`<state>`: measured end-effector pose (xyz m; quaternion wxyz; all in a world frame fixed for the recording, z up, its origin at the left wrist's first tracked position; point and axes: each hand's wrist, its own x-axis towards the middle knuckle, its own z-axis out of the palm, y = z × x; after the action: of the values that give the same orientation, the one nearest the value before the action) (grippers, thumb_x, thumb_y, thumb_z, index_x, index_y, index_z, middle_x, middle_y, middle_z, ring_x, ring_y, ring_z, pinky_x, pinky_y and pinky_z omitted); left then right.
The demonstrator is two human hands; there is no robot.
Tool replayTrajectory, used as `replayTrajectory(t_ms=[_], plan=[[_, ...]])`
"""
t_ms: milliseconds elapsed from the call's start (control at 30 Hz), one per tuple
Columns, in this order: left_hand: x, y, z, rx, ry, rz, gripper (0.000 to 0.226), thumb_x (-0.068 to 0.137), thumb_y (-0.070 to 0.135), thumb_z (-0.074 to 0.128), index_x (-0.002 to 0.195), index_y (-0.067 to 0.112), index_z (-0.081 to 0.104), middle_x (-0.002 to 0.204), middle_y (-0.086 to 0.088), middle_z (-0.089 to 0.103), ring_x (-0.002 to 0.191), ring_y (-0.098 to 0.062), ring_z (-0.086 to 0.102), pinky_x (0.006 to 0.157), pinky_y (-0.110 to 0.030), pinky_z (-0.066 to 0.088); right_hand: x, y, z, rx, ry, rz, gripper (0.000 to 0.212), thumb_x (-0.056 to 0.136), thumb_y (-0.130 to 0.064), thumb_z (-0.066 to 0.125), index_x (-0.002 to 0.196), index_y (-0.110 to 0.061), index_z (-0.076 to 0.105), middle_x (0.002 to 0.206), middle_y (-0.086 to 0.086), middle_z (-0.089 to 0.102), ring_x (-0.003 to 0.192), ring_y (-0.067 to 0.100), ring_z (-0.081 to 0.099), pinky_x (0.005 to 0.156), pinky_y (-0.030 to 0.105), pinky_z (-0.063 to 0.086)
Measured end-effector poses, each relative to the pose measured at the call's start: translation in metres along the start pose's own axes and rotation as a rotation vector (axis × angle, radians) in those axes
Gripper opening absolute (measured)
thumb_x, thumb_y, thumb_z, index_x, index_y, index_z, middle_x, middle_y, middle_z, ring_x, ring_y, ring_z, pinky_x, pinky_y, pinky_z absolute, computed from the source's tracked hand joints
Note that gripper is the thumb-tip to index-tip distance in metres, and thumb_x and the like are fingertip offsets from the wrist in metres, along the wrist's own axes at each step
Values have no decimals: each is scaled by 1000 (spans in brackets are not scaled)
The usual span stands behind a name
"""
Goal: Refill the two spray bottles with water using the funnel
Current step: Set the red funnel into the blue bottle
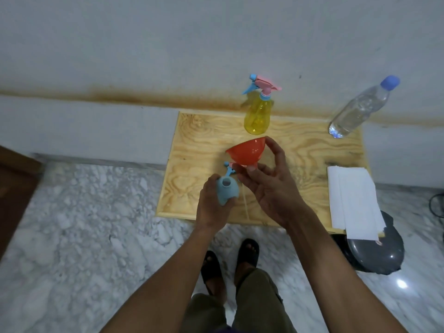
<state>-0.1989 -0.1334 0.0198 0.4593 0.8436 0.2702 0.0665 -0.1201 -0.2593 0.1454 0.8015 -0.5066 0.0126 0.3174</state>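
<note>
Over a low plywood table against a stained wall, a person's left hand grips an uncapped light-blue spray bottle by its body, while the right hand pinches a red funnel held just above the table. One yellow spray bottle with its pink-and-blue trigger head stands behind, one capped clear water bottle at right, one stack of paper towels nearby. No legible labels show.
</note>
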Motion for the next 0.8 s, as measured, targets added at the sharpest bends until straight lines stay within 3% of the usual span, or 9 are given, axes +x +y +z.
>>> replayTrajectory(t_ms=[100, 300, 467, 633, 800], plan=[[1, 1, 0, 11, -6, -11, 76, 74, 28, 81, 139, 20, 41, 130, -2, 56, 113, -24, 56, 89, -46, 53, 3, 0, -2, 16, -46, 1, 85, 93, 13, 50, 150, -44, 25, 127, 39, 53, 115, 39, 64, 97, 42, 53], [3, 1, -2, 6, -19, -27, 75, 74, 28, 81, 137, 25, 41, 130, 3, 55, 113, -22, 55, 90, -45, 53, 8, 6, -7, 17, -87, 5, 75, 80, 6, 70, 138, -30, 39, 122, 36, 57, 114, 45, 63, 91, 45, 56], [4, 0, -3, -13, -24, -31, 73, 73, 27, 82, 135, 25, 43, 129, 6, 55, 113, -20, 55, 91, -45, 52, 17, 14, -7, -224, 128, -119, 44, 85, 9, 68, 114, -16, 46, 116, 25, 64, 99, 39, 70, 85, 44, 58], [4, 0, -3, -15, -16, -19, 72, 73, 27, 82, 135, 23, 44, 128, 3, 57, 113, -22, 56, 90, -44, 52, 21, 23, -10, -511, 159, -252, 12, 86, 6, 68, 87, -2, 59, 93, 9, 74, 89, 24, 74, 81, 40, 60], [8, -1, -5, -15, -7, -1, 71, 68, 29, 85, 129, 22, 49, 119, 5, 58, 107, -19, 56, 84, -39, 52, 31, 38, -22, -616, 219, -239, 27, 83, 12, 66, 73, -13, 63, 77, -3, 73, 83, 18, 75, 78, 35, 60]])
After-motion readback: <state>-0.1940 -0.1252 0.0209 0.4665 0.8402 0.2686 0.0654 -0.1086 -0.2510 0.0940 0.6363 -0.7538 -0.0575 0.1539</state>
